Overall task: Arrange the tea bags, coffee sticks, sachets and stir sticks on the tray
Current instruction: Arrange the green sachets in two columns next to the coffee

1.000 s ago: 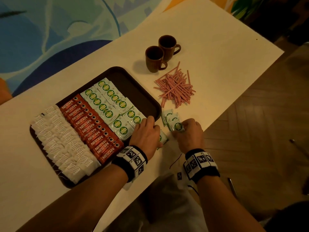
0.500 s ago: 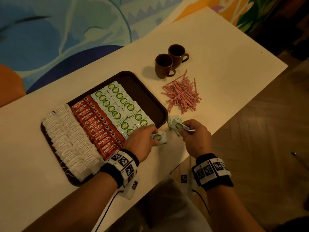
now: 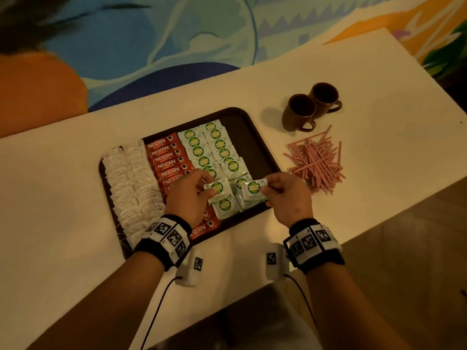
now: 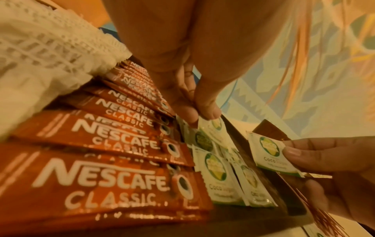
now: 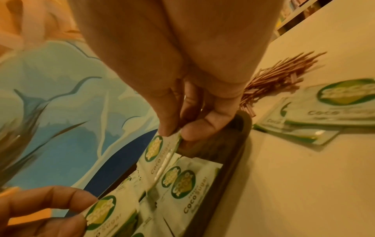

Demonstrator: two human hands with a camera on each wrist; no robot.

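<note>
A dark brown tray [image 3: 255,145] holds white tea bags [image 3: 129,178] on the left, red coffee sticks [image 3: 166,157] in the middle and green-and-white sugar sachets [image 3: 209,145] in two rows on the right. My left hand [image 3: 206,188] pinches one sachet [image 3: 218,189] just above the near end of those rows. My right hand [image 3: 265,190] pinches another sachet [image 3: 254,189] beside it, over the tray's near right corner. The right wrist view shows that pinch [image 5: 176,133] at the sachet's edge. Pink stir sticks [image 3: 316,162] lie in a heap on the table, right of the tray.
Two brown cups [image 3: 300,112] stand behind the stir sticks. A few loose sachets [image 5: 324,112] lie on the table just right of the tray. The table's near edge runs close under my wrists; a painted wall lies behind the table.
Both hands have lifted from the table beside the tray's right edge and moved left over the tray, each carrying one sachet.
</note>
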